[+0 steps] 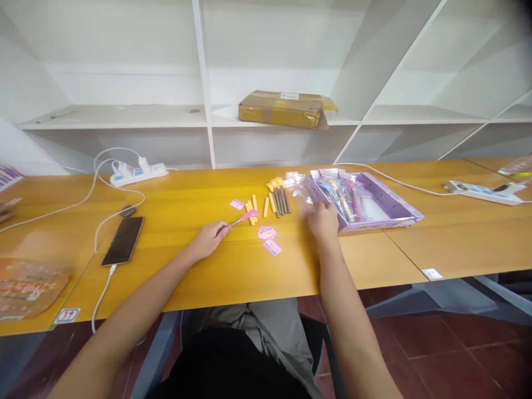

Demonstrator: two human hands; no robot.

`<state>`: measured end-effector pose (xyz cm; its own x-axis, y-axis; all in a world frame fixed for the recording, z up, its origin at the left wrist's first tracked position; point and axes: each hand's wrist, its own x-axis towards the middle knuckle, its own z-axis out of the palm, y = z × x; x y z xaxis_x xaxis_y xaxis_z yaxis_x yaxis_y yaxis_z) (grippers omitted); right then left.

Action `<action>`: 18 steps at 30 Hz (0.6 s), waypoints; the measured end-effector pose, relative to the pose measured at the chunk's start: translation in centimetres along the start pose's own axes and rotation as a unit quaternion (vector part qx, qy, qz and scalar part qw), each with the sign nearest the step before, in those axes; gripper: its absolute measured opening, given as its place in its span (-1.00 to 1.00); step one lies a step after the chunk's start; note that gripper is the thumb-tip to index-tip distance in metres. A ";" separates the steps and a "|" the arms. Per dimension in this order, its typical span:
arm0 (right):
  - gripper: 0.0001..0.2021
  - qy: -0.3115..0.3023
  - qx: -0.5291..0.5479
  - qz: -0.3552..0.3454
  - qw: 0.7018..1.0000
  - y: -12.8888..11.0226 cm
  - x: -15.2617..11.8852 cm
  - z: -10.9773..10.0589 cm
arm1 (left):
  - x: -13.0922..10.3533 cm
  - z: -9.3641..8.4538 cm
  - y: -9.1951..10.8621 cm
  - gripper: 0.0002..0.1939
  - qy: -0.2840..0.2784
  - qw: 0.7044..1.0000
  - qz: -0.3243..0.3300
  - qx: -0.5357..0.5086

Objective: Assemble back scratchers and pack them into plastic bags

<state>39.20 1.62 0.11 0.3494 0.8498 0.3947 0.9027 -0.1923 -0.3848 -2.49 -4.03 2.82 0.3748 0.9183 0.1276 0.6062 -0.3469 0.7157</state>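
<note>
My left hand [211, 238] is closed around the pink handle of a back scratcher [241, 219]; its metal rod and pink claw head point right, over some yellow sticks. My right hand [324, 220], a little blurred, pinches a clear plastic bag [302, 193] at the left edge of a purple box [380, 224]. Inside that box lie several bagged back scratchers [343, 202] in mixed colours. Between my hands are brown-handled back scratchers [281, 200] with yellow claws, loose yellow sticks [266, 206] and pink cards [272, 247].
A phone [123, 240] on a charging cable lies to the left, near a power strip [139, 173]. An orange packet [31, 288] is at the far left. Another power strip [486, 192] is on the right. A cardboard box [282, 109] rests on the white shelf [137, 115] behind.
</note>
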 end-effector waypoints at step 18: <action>-0.62 0.013 0.002 0.089 0.996 0.1 0.7 -0.8 | -0.3 0.1 0.0 -0.64 -0.010 1.000 0.014 0.016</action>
<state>39.73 1.83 0.99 0.5106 0.7890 0.3416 0.8247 -0.3372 -0.4541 -2.54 -4.27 2.71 0.4049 0.9047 0.1328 0.6171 -0.3776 0.6904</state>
